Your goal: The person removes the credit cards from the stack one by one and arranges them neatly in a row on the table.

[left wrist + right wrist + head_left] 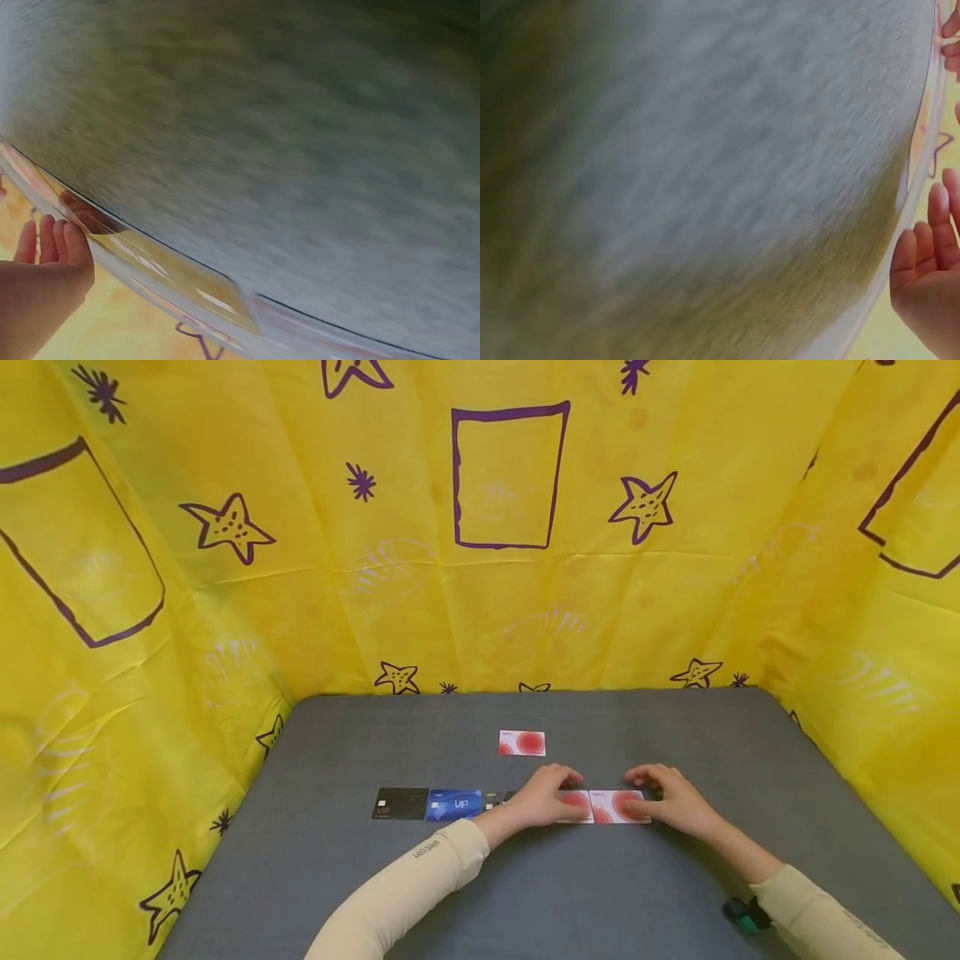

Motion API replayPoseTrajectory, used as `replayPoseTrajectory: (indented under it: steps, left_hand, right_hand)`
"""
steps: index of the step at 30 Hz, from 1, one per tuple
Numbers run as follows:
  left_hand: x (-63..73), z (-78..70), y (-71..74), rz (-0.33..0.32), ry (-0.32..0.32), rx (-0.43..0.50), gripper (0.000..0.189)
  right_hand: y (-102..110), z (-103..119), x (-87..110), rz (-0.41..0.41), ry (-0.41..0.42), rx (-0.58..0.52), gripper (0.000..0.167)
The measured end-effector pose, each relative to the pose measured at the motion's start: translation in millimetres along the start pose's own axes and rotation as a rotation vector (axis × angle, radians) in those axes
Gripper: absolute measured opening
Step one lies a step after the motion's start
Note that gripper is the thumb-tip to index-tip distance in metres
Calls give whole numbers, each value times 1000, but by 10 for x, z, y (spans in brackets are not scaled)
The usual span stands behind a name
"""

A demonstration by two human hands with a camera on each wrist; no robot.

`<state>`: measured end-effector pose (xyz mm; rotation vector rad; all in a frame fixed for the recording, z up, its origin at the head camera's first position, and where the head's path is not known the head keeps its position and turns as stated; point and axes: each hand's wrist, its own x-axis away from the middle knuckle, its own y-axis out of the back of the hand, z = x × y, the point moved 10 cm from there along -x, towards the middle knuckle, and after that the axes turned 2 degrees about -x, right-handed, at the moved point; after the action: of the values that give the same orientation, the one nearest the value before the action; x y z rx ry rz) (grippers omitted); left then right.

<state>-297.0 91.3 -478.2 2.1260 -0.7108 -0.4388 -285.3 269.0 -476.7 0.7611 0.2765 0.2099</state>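
Several cards lie end to end in a row on the dark table. At its right end is a white card with red circles [617, 807]; my right hand [678, 802] has its thumb over that card's right part, the fingers arched beyond. My left hand [536, 797] lies across the row, its thumb over a similar red-and-white card [576, 800] and its fingers bent forward. Left of it are a blue VIP card [454, 804] and a black VIP card [401, 803]. The cards beneath the left hand and wrist are partly hidden.
Another red-and-white card [522, 742] lies by itself farther back on the grey table [337, 885]. Yellow cloth walls [495, 610] with purple drawings enclose the back and sides. A dark and green object [746, 914] shows by the right sleeve.
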Motion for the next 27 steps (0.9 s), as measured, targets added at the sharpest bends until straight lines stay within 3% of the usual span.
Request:
replayPoseTrajectory:
  steps: [4, 12, 16, 27]
  left_hand:
    - [38, 113, 77, -3, 40, 74, 50]
    - [131, 262, 269, -62, 28, 149, 48]
    - [190, 334, 358, -83, 24, 185, 47]
    - [321, 651, 628, -138, 108, 244, 47]
  right_hand:
    - [-58, 64, -69, -10, 19, -18, 38]
    - [-220, 206, -213, -32, 33, -59, 36]
    - [-344, 270, -288, 4, 16, -83, 37]
    - [-631, 460, -494, 52, -32, -216, 41]
